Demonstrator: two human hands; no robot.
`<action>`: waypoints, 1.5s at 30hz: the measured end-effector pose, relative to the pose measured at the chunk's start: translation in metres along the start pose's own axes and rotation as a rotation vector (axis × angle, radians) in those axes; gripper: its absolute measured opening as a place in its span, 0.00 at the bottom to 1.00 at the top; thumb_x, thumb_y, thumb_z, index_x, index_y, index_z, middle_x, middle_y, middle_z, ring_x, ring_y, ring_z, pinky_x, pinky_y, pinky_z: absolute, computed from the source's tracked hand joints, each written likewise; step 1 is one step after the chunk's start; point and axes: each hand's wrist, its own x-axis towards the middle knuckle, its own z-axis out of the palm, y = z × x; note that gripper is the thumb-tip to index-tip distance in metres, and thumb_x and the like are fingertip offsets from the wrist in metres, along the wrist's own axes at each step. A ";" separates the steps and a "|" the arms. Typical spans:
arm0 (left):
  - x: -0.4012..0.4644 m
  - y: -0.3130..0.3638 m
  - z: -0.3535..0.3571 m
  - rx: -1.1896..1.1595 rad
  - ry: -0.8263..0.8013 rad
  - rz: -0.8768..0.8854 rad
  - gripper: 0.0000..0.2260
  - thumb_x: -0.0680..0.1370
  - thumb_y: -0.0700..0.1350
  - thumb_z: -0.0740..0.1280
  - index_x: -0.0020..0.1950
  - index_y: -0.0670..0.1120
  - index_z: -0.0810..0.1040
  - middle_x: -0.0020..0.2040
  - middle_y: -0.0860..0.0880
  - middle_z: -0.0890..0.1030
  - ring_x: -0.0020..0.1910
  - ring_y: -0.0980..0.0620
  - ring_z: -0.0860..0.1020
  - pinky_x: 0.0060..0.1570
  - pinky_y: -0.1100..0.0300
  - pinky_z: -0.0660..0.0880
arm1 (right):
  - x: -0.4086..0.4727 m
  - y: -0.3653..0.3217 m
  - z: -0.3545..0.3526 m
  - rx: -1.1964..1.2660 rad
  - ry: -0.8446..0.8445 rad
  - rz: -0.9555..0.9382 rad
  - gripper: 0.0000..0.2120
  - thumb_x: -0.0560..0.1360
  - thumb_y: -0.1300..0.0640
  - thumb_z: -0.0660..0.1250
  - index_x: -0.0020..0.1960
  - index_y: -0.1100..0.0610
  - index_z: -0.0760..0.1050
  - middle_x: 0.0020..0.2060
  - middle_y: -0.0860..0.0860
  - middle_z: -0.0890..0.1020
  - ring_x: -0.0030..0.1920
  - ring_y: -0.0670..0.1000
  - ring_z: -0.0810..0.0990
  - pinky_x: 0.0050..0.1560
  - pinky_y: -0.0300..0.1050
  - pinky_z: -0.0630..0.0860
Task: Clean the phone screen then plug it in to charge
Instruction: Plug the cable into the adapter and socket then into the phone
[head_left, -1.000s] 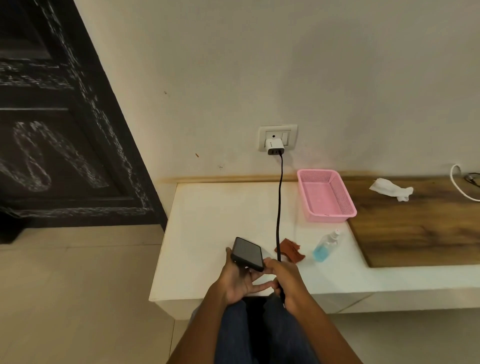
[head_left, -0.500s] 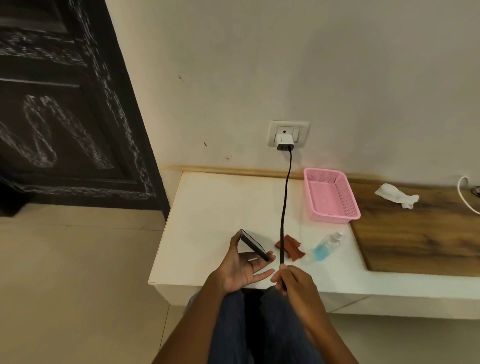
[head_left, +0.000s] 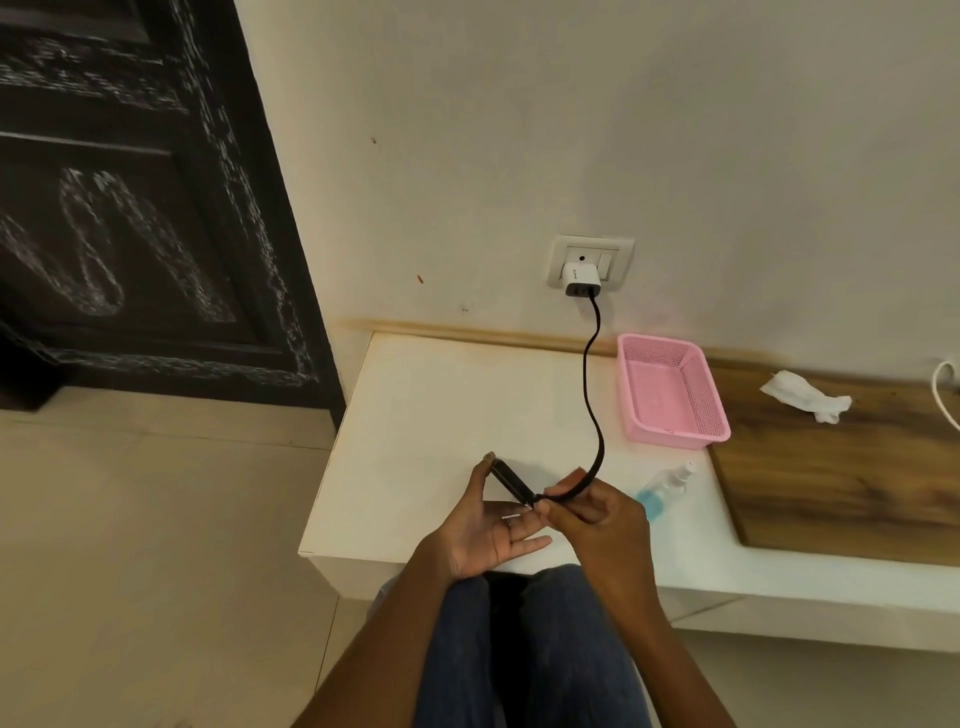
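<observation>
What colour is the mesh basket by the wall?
Pink; the basket shows best in the head view.

Both my bare forearms reach forward from the bottom of the view, above my knees in blue jeans. My left hand (head_left: 485, 525) is turned palm up, thumb raised at the far side and fingers (head_left: 524, 545) stretched toward the right, holding the phone (head_left: 511, 480) on edge between thumb and fingertips. My right hand (head_left: 597, 512) sits just beside it, back facing up, fingers curled and pinching the end of the black cable (head_left: 592, 405) at the phone's lower corner. The two hands touch at the fingertips.
</observation>
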 end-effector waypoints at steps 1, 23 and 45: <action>0.000 0.000 0.000 0.001 0.002 -0.004 0.41 0.71 0.65 0.67 0.71 0.35 0.65 0.60 0.40 0.78 0.60 0.45 0.78 0.67 0.44 0.68 | 0.002 0.002 0.004 0.007 0.026 -0.013 0.06 0.68 0.66 0.74 0.44 0.59 0.81 0.39 0.51 0.85 0.41 0.45 0.84 0.46 0.36 0.78; 0.003 0.001 -0.007 -0.029 -0.116 -0.037 0.35 0.71 0.66 0.66 0.56 0.33 0.80 0.54 0.37 0.82 0.50 0.43 0.83 0.45 0.53 0.81 | 0.008 0.024 0.039 -0.272 0.210 -0.229 0.04 0.69 0.66 0.73 0.41 0.59 0.80 0.35 0.45 0.78 0.37 0.48 0.79 0.38 0.37 0.75; 0.006 -0.001 -0.002 0.032 -0.030 -0.034 0.32 0.73 0.62 0.65 0.64 0.36 0.71 0.49 0.37 0.82 0.45 0.42 0.83 0.42 0.50 0.81 | 0.007 0.049 0.039 -0.445 0.299 -0.264 0.07 0.65 0.66 0.75 0.42 0.58 0.82 0.47 0.52 0.80 0.51 0.53 0.73 0.45 0.43 0.72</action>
